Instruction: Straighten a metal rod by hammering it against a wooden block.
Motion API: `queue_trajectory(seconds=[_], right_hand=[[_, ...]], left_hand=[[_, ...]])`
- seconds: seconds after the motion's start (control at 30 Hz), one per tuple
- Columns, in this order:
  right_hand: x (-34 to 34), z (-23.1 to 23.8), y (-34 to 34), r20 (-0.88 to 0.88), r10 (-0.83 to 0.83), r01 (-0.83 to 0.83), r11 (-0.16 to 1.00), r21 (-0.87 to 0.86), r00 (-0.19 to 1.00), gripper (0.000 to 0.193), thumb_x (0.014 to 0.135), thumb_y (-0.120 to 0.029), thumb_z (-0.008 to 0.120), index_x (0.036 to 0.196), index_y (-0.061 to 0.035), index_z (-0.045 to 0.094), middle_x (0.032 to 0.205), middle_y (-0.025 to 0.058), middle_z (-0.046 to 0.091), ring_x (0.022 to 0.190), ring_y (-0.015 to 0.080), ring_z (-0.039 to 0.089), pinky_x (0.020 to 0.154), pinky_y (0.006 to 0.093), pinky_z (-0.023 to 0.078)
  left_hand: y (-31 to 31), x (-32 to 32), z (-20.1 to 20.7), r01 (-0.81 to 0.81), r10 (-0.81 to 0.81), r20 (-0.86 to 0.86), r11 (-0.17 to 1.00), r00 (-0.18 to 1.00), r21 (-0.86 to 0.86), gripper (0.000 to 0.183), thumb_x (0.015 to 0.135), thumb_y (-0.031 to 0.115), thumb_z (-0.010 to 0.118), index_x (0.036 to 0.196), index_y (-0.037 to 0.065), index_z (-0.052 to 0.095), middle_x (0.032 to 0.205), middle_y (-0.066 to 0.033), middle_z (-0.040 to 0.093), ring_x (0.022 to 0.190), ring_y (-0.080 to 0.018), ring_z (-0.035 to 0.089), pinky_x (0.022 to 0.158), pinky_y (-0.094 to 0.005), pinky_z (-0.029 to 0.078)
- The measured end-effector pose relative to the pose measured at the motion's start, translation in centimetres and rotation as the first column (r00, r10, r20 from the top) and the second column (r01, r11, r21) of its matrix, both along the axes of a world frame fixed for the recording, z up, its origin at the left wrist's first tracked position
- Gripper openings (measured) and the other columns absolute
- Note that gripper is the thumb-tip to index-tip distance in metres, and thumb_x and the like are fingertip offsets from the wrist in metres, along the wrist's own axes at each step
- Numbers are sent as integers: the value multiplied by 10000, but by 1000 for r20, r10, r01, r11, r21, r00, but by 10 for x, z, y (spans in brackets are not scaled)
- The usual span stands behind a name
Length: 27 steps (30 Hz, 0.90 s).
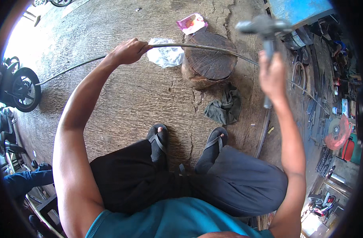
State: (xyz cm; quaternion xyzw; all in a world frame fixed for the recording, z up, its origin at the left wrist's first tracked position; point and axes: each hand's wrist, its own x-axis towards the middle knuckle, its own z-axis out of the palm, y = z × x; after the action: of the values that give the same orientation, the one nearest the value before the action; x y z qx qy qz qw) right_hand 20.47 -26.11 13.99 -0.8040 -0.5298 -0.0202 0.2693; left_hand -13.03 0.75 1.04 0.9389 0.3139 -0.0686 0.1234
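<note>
The left hand (128, 51) is closed around a long thin rod (197, 47) lying across a wooden stump (209, 55). The right hand (272, 77) grips a raised hammer (264, 27), both blurred; the rod's far end fades among clutter.

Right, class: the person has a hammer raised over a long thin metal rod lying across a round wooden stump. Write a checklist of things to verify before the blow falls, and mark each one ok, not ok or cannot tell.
1. Long thin metal rod rests across the round wooden stump: ok.
2. Left hand grips the rod, off the stump: ok.
3. Right hand closed on the grey hammer handle: ok, though blurred.
4. Feet in black sandals back from the stump: ok.
5. White plastic bag touches the stump edge under the rod: not ok.
6. Hammer head firmly seated: cannot tell.
</note>
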Motion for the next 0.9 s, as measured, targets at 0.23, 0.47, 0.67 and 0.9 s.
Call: queue_trajectory(seconds=[0.23, 0.47, 0.67, 0.9], right_hand=[[15, -53, -18, -92, 157, -175, 955, -238, 983, 302, 940, -251, 613, 903, 32, 514, 599, 225, 563, 557, 375, 612, 505, 460, 429], [11, 40, 1, -86, 101, -98, 994, 38, 991, 330, 984, -352, 551, 902, -33, 560, 550, 15, 508, 451, 122, 491, 431, 322, 407], [-1, -17, 4, -29, 131, -133, 989, -69, 991, 239, 958, -231, 557, 947, 7, 545, 621, 140, 588, 566, 299, 624, 494, 418, 457], [19, -36, -20, -191, 117, -164, 953, -254, 975, 253, 891, -205, 652, 892, 14, 527, 661, 183, 601, 565, 386, 608, 525, 462, 440]], left_hand=[[-1, 6, -22, 91, -101, 211, 994, 972, 57, 371, 996, 434, 478, 925, 95, 612, 640, -151, 620, 576, -358, 618, 552, -490, 483], [0, 7, -25, 110, -125, 247, 991, 961, 76, 328, 988, 407, 506, 920, 99, 596, 619, -161, 611, 565, -378, 613, 534, -501, 475], [1, 9, -35, 122, -169, 238, 972, 956, 202, 231, 978, 299, 546, 949, 84, 623, 620, -126, 626, 509, -299, 611, 484, -442, 468], [5, 14, -35, 186, -232, 254, 964, 939, 191, 166, 955, 265, 568, 1018, 141, 658, 681, -85, 662, 537, -269, 631, 499, -410, 496]])
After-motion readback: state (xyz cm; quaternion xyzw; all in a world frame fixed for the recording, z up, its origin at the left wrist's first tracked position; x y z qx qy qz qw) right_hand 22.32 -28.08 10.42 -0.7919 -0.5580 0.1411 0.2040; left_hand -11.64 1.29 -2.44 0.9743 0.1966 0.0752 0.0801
